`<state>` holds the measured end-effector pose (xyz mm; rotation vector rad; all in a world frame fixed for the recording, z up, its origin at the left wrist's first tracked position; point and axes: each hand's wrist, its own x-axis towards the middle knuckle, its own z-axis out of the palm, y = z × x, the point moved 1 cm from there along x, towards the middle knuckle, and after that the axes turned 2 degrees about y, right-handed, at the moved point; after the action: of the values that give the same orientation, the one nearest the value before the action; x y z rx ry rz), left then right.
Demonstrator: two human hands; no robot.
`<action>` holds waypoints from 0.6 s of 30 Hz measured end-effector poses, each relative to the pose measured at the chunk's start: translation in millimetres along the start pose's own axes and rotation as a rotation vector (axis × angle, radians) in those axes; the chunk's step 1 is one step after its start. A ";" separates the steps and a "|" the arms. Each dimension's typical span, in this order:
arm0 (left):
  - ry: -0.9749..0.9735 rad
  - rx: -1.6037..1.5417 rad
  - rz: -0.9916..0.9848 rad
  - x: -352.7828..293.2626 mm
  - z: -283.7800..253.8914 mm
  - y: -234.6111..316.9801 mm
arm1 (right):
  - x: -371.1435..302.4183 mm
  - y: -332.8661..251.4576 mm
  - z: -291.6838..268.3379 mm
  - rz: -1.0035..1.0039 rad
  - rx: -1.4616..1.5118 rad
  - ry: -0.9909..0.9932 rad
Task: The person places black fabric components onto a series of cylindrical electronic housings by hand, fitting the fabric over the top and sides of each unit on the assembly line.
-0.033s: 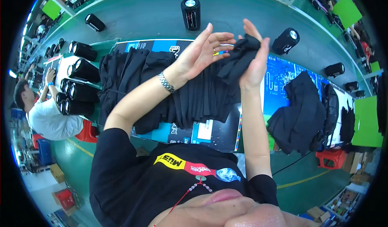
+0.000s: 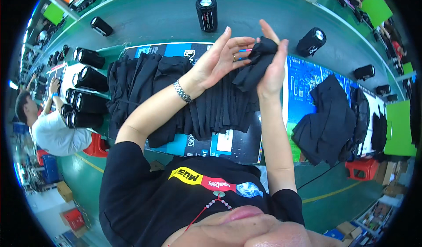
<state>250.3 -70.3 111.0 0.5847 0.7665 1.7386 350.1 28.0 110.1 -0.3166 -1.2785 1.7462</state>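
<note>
In front of me, above the bench, my right hand (image 2: 271, 73) holds a folded piece of black cloth (image 2: 254, 72) against its palm, the fingers curling behind it. My left hand (image 2: 220, 55) is beside it, thumb raised and fingers stretched out flat, the fingertips at the left edge of the cloth. A ring and a metal watch are on the left side. Below both hands lies a long row of overlapping black cloth pieces (image 2: 176, 99). Whether the held piece still touches that row is hard to see.
A loose heap of black cloth (image 2: 329, 119) lies to the right on printed sheets (image 2: 299, 88). Black cylindrical speakers (image 2: 206, 14) stand along a green belt beyond; several more speakers (image 2: 93, 77) are grouped at left. A person in white (image 2: 59, 130) sits at far left.
My right hand has shifted slightly left with the cloth, nearer my left hand. The left hand has hardly moved.
</note>
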 end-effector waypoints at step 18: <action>0.237 0.101 -0.054 -26.7 -13.0 7.0 | -46.5 10.2 20.8 -0.247 -0.382 0.026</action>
<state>244.2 -100.0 107.2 0.4250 1.0321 1.7453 356.4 -21.7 96.6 -0.3791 -1.5603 1.2832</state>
